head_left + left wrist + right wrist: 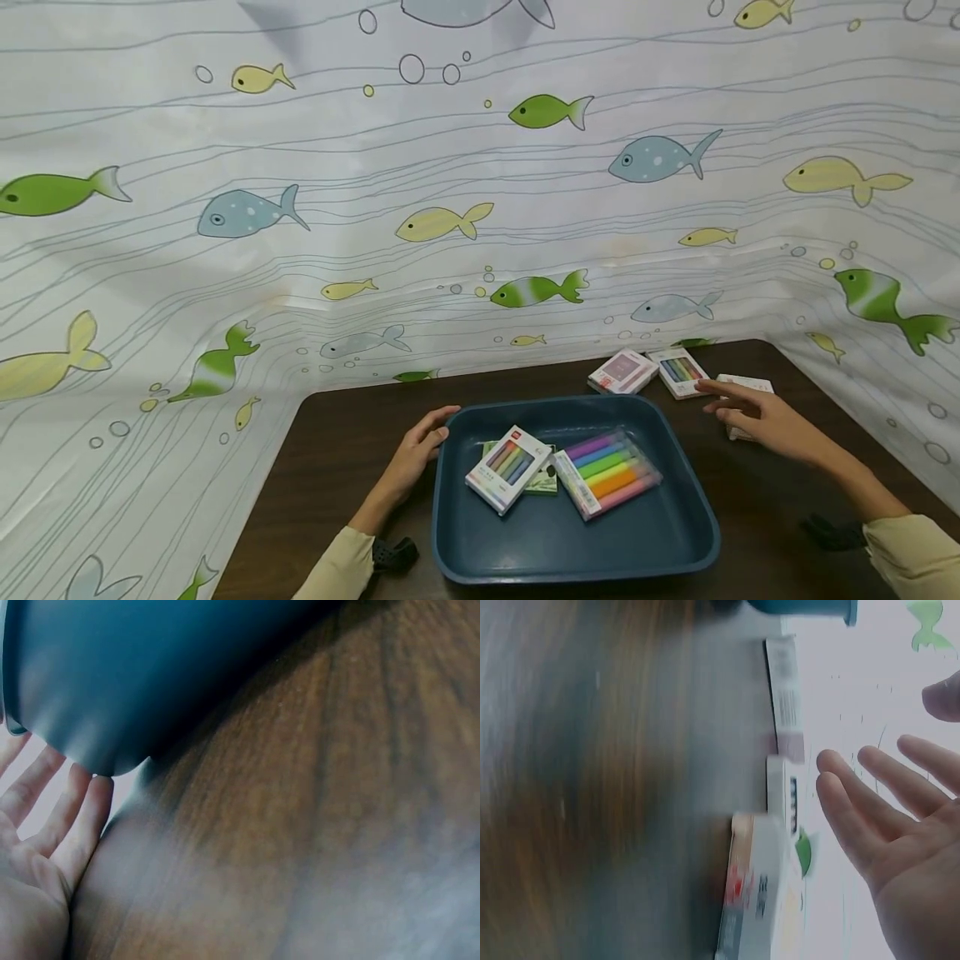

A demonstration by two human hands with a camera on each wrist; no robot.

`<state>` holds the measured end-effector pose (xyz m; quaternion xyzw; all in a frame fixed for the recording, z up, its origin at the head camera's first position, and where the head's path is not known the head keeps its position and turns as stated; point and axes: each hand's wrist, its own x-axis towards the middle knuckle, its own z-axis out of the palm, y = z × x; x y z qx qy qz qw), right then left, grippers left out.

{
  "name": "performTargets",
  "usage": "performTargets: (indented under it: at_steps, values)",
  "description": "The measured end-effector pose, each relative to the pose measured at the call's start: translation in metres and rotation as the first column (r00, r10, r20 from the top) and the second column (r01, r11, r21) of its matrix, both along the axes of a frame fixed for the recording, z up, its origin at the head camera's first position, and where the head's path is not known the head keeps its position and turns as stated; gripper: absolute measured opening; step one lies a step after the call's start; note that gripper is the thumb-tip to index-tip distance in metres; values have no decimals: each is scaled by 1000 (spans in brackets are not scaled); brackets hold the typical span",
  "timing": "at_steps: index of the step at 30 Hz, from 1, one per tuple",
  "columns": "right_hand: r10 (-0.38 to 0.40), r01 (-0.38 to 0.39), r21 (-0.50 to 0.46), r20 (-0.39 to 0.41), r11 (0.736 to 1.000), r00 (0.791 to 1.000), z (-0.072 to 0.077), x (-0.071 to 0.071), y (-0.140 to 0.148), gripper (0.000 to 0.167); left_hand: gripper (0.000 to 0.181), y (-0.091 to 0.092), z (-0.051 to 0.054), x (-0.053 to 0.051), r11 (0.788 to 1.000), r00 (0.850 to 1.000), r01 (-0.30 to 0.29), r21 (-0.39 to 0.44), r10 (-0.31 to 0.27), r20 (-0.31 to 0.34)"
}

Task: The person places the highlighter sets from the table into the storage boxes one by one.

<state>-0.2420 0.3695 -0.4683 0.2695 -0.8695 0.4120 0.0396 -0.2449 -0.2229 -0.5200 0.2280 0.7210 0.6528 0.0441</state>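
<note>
A blue tray (pixel 517 550) holds a white box with coloured sticks (pixel 509 469), a clear pack of thick markers (pixel 609 473) and a green item (pixel 546 479) partly under them. My left hand (pixel 411 452) touches the tray's upper left side; in the left wrist view its fingers (pixel 84 810) reach the tray wall (pixel 135 667). My right hand (pixel 772 423) hovers with spread fingers beside a white box with coloured sticks (pixel 678 372) and over a further white box (pixel 744 384). In the right wrist view the hand (pixel 907 840) holds nothing.
A white box with a pink cover (pixel 623 372) lies behind the tray, at the back of the dark wooden table (pixel 337 433). A white fish-patterned cloth (pixel 450 167) rises behind and beside the table. Boxes also stand along the table in the right wrist view.
</note>
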Motion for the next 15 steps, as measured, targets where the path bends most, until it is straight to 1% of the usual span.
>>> performTargets:
  at_steps: [3, 6, 9, 15]
  values:
    - [-90, 94, 72, -56, 993, 994, 2, 1, 8, 48, 45, 0, 0, 0, 1000, 1000, 3, -10, -3, -1]
    - [-165, 177, 133, -99, 975, 981, 4, 2, 15, 47, 45, 0, 0, 0, 1000, 1000, -3, -19, 3, 1]
    - [-197, 215, 160, -118, 963, 973, 4, -1, 21, 46, 45, 0, -1, 1, 1000, 1000, -10, -17, 11, 11]
    - [-228, 255, 151, -174, 955, 958, 1, -9, 35, 43, 47, 0, 0, 1, 1000, 1000, -1, -10, 1, 17]
